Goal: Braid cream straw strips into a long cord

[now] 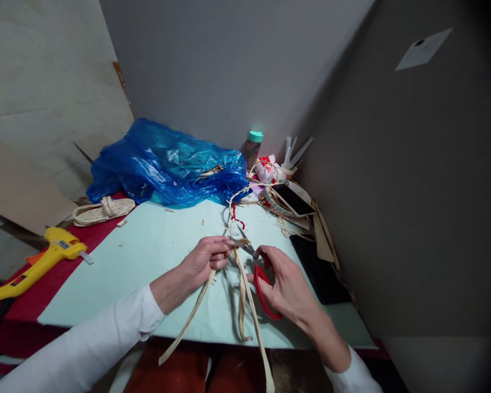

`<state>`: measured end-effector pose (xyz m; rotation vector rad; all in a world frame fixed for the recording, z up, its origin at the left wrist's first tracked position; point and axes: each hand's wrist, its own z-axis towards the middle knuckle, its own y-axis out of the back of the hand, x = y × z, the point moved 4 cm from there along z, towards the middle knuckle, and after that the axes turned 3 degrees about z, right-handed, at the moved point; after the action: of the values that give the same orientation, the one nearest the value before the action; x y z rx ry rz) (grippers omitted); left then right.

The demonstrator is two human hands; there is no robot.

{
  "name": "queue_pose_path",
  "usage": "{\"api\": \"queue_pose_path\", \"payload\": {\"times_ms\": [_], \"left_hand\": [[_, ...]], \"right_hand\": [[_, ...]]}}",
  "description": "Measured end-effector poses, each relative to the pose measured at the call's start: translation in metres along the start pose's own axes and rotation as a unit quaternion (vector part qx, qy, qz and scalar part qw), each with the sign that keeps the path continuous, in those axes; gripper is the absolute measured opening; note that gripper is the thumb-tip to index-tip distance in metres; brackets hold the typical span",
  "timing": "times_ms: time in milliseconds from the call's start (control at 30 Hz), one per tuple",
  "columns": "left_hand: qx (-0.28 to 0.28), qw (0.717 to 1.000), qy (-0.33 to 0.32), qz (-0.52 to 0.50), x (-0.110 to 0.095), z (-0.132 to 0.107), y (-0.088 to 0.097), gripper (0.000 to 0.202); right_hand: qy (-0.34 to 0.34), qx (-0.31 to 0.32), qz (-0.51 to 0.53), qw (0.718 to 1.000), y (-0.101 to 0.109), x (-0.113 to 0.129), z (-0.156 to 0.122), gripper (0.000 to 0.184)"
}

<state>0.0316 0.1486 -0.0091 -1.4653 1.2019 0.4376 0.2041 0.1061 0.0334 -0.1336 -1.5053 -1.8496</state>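
My left hand (213, 255) is closed in a pinch on a pale braided cord of dried plant fibre (238, 194). Loose flat ends of the fibre strips (251, 305) hang below my fingers, past the table's front edge. A red tie (234, 212) is wrapped around the cord above the hand. My right hand (284, 281) is closed round the red handles of a pair of scissors (263, 295). The blades are parted and lie right beside my left fingertips, at the cord. Whether they touch the fibre I cannot tell.
A blue plastic bag (159, 164) lies at the back. On the left are a yellow glue gun (45, 265) and a woven slipper-shaped piece (103, 212). At the right, a phone (292, 200) rests on a heap beside a green-capped jar (253, 146). A wall (393, 191) borders the right side.
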Motion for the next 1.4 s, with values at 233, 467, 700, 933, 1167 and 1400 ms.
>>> {"api": "queue_pose_path", "payload": {"times_ms": [233,467,700,933,1167,1400], "left_hand": [[0.011,1.0,0.003,0.025,0.003,0.001,0.001,0.017],[0.01,0.998,0.012,0.06,0.0,-0.004,-0.002,0.019],[-0.001,0.995,-0.006,0.104,-0.003,-0.005,-0.003,0.022],[0.002,0.991,-0.007,0.131,-0.005,-0.008,-0.003,0.023],[0.002,0.988,-0.044,0.149,-0.005,-0.006,-0.002,0.022],[-0.031,0.96,-0.072,0.268,-0.002,-0.008,-0.001,0.023]], "right_hand": [[-0.006,0.004,0.007,1.0,-0.005,-0.002,-0.002,0.02],[-0.033,0.027,-0.012,0.999,0.01,-0.013,-0.009,0.015],[-0.161,0.078,-0.283,0.942,0.015,-0.037,0.007,0.02],[-0.13,0.086,-0.299,0.942,0.012,-0.026,0.052,0.022],[-0.047,0.137,0.151,0.978,-0.015,0.012,0.055,0.034],[-0.023,0.116,0.159,0.98,-0.022,0.018,0.04,0.027]]}}
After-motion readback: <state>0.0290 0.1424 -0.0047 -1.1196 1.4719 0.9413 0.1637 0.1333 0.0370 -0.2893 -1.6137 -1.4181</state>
